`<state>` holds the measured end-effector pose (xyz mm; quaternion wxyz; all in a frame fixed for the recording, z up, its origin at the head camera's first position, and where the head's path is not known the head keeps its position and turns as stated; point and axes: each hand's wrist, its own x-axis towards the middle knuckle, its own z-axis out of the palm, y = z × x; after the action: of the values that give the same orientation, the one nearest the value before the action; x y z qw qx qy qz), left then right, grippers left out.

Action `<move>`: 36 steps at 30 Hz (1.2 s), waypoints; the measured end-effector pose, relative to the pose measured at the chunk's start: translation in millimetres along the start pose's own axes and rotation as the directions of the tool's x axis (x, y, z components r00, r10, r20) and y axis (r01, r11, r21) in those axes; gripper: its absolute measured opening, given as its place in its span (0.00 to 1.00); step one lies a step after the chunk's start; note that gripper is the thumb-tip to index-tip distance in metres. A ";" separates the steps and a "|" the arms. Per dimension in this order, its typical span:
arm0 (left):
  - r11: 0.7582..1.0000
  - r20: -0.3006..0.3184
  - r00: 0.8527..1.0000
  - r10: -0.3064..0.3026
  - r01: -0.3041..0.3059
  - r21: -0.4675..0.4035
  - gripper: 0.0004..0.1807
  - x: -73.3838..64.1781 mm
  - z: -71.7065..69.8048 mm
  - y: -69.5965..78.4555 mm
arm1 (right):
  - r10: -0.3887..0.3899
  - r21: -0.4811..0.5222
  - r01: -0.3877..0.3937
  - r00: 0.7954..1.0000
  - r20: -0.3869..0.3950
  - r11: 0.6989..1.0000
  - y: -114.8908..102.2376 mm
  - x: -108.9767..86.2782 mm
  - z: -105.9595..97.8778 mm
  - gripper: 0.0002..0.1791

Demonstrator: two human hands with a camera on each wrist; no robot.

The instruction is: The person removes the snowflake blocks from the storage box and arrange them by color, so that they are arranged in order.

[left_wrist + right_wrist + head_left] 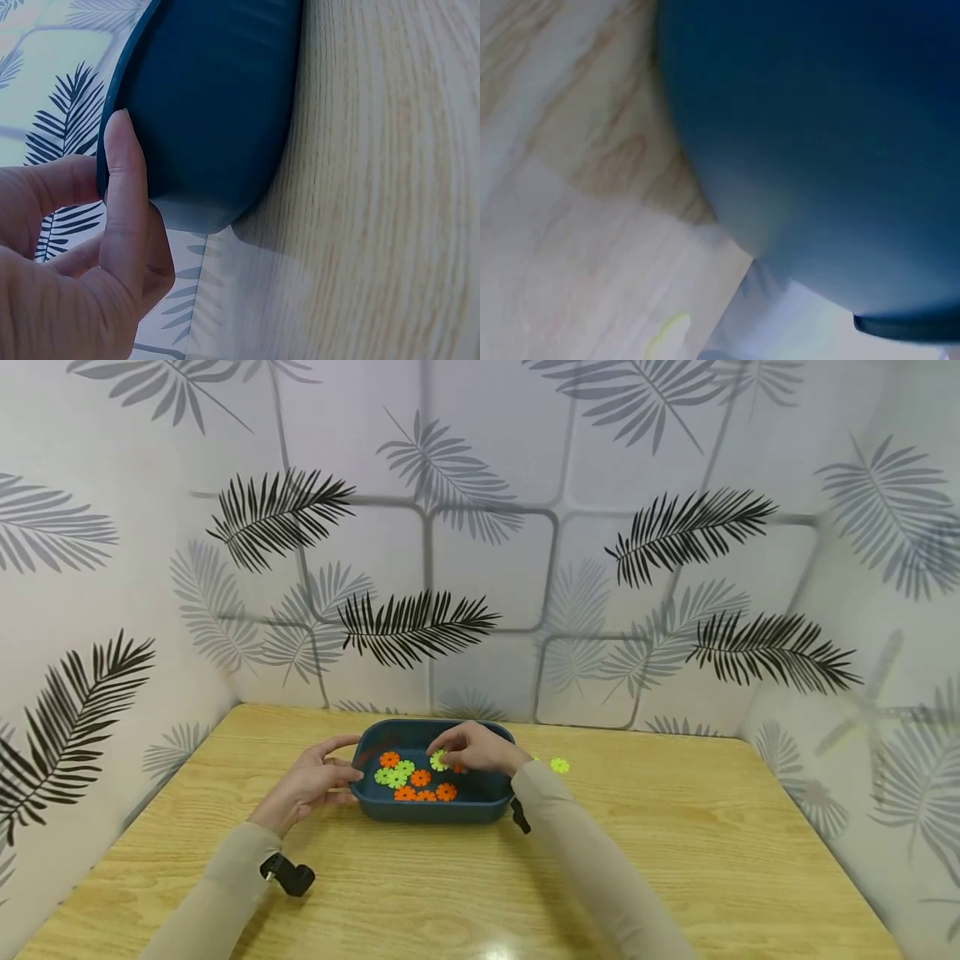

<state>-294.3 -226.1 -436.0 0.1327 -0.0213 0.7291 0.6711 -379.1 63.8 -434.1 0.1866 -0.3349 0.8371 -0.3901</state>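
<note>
A dark blue plastic bin (435, 812) stands on the wooden table. My left hand (309, 783) grips its left end; in the left wrist view the thumb (125, 180) lies along the wall at the rim, other fingers behind. Inside the bin lie several flower-shaped discs with notched edges, orange ones (421, 778) toward the middle and front, and yellow-green ones (395, 777) bunched at left. Reaching over the right end, my right hand (476, 749) pinches a yellow-green disc (438, 761) above the bin's floor. The right wrist view shows only the bin's outer wall (802, 165), with that hand hidden.
To the right of the bin, a yellow-green disc (559, 765) lies on the table (675, 827), with part of another showing beside my right wrist. Behind the table rises a wall (487, 568) covered in leaf prints. Black wrist cameras (288, 874) are strapped to both forearms.
</note>
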 end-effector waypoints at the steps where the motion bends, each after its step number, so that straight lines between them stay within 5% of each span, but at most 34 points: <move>1: 1.000 0.000 1.000 0.000 0.000 0.002 0.40 0.4 0.3 0.5 | -0.001 -0.005 0.001 1.000 -0.002 1.000 -0.7 -1.5 -1.5 0.15; 36: 1.000 -0.002 1.000 -0.008 0.008 0.018 0.40 -0.1 0.5 0.8 | -0.015 0.142 0.024 0.998 -0.063 0.990 0.8 -34.5 -19.4 0.25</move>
<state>-294.3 -225.5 -435.3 0.1349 -0.0239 0.7353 0.6638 -366.3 98.8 -420.8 0.1805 -0.3167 0.8093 -0.4607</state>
